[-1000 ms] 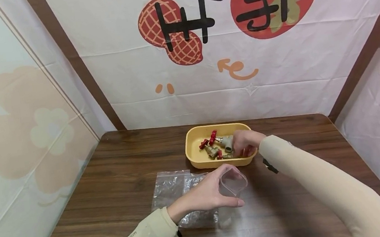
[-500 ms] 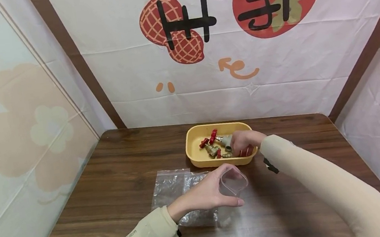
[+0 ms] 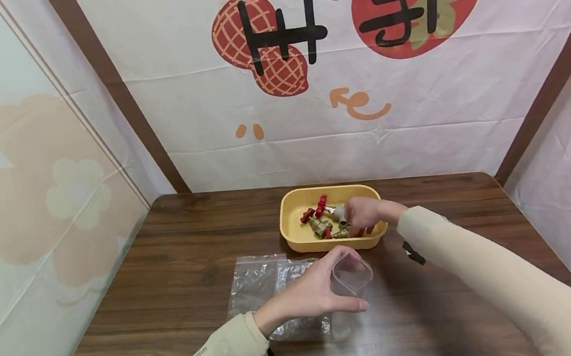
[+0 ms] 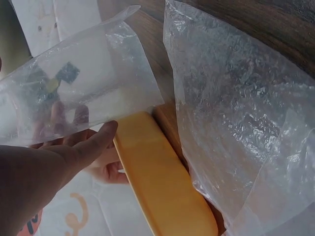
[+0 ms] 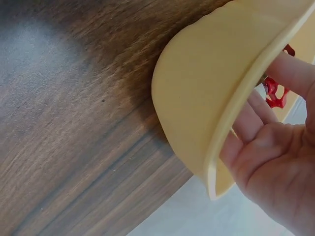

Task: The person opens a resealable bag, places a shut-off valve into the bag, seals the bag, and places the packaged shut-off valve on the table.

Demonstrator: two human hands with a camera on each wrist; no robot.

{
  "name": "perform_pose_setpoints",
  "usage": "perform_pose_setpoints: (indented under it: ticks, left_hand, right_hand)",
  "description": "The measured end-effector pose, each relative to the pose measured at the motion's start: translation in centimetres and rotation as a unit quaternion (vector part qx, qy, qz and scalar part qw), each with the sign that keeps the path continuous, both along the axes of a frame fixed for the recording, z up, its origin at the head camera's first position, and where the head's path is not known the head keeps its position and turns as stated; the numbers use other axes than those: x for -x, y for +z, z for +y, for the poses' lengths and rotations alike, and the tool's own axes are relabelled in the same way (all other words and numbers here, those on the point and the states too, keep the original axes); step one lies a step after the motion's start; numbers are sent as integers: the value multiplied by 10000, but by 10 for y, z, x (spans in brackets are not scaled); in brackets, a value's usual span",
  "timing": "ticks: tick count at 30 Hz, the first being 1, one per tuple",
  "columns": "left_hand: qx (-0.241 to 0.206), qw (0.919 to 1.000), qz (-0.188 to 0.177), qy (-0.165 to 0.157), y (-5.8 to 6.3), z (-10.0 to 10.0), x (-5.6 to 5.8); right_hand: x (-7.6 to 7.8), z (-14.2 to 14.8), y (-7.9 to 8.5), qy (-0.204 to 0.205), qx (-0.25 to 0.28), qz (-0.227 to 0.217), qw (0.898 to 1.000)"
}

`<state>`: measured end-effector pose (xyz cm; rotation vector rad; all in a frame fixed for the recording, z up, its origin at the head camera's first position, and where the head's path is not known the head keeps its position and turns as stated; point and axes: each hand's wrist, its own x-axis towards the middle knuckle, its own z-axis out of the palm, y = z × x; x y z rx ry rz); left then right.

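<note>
My left hand [image 3: 313, 293] holds a clear zip bag [image 3: 352, 274] by its mouth, thumb and fingers spread so that the mouth gapes. The left wrist view shows the bag's film [image 4: 98, 83] draped over the fingers. My right hand [image 3: 367, 213] reaches down into a yellow tray [image 3: 293, 242]. Inside lie several valves with red handwheels, among them a brass one [image 3: 319, 227] at the left. From the right wrist, a red handwheel [image 5: 276, 93] shows beside the right thumb. The tray's wall hides the right fingertips, so any grip there is unclear.
More clear zip bags [image 3: 255, 279] lie flat on the brown wooden table [image 3: 170, 287], under and left of the left forearm. A printed cloth wall [image 3: 315, 156] stands behind the tray, and cloth walls close off both sides.
Within the tray, my right hand shifts slightly, its wrist moving a little to the right. The left hand and its bag stay in place.
</note>
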<state>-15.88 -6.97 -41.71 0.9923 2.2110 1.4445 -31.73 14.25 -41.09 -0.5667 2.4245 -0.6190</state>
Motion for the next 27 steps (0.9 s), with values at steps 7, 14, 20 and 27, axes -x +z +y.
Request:
perform_pose_setpoints:
  ticks: [7,14,20,27]
  left_hand:
    - [-47,10000,-39,58,-1,2,2]
    - [-57,9999,-78,124,-2,3,1]
    - [-139,9998,-73,113,-4,4,2]
    - [-208,9997,-42,122,-4,6,2]
  right_hand:
    - [-2,1,4,255,12,271,9993]
    - [-3,3,8,252,197,-39,9995]
    - [-4,3,10,410,285,-134,9987]
    - [-4,2,11,366,412,69,9985]
